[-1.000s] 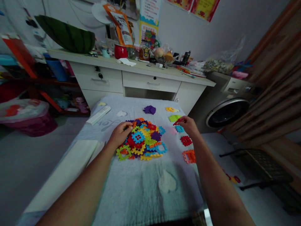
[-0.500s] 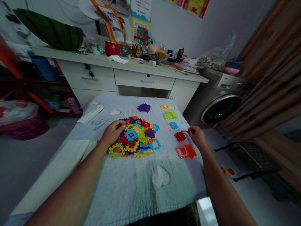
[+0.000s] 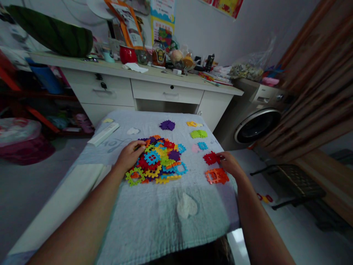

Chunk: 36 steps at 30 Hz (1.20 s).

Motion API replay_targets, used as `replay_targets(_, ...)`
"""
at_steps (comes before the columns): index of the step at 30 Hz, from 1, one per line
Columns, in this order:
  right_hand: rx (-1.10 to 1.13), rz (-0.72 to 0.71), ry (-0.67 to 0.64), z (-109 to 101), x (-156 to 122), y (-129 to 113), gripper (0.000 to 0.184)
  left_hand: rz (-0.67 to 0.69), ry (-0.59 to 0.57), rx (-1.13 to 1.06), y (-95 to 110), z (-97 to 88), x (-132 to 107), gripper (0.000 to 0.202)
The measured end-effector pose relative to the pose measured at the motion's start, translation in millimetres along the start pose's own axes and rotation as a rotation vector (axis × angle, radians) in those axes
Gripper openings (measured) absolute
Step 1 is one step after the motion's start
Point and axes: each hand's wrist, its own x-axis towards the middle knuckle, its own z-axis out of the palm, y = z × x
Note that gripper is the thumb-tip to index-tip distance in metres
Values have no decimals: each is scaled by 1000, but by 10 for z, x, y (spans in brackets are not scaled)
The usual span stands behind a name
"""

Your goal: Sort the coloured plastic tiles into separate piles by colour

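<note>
A mixed heap of colourful interlocking plastic building pieces (image 3: 152, 157) lies on the cloth-covered table. At its upper left edge rests my left hand (image 3: 130, 155), thumb and fingers bent closely together; what they pinch is hidden. My right hand (image 3: 229, 164) is closed on the edge of a red building piece (image 3: 216, 157), which lies level over the small red group, overlapping it. Just below sits a group of orange pieces (image 3: 217, 176). Farther up are blue pieces (image 3: 202, 145), green pieces (image 3: 198, 133), yellow-orange pieces (image 3: 192, 124) and purple pieces (image 3: 167, 125).
A long white box-like object (image 3: 103, 134) lies on the table's left side. Behind stands a white desk (image 3: 168, 86) with a watermelon half (image 3: 49, 33), jars and fruit. A washing machine (image 3: 255, 114) is at right, near a low black rack (image 3: 295, 180).
My right hand has lowered the red piece from a slight height onto the red group. My left hand stays at the heap's edge. The whole view has shifted slightly.
</note>
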Motion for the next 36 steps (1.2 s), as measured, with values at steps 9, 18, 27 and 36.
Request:
replay_targets(9,-18,52,49,104,45,18,25,11,4,0,-11,-2,-3,44)
replay_targets(18,-31,35,59,67,34,-3,21,6,-1,-10,-7,-2,5,45)
replay_targets(27,48,-210,102,15,94,-737,23,23,15,-14,-30,4,14,43)
replay_targets(36,-199,-296,-205,492,314,-1582,49,18,2,-12,11,0,-4,42)
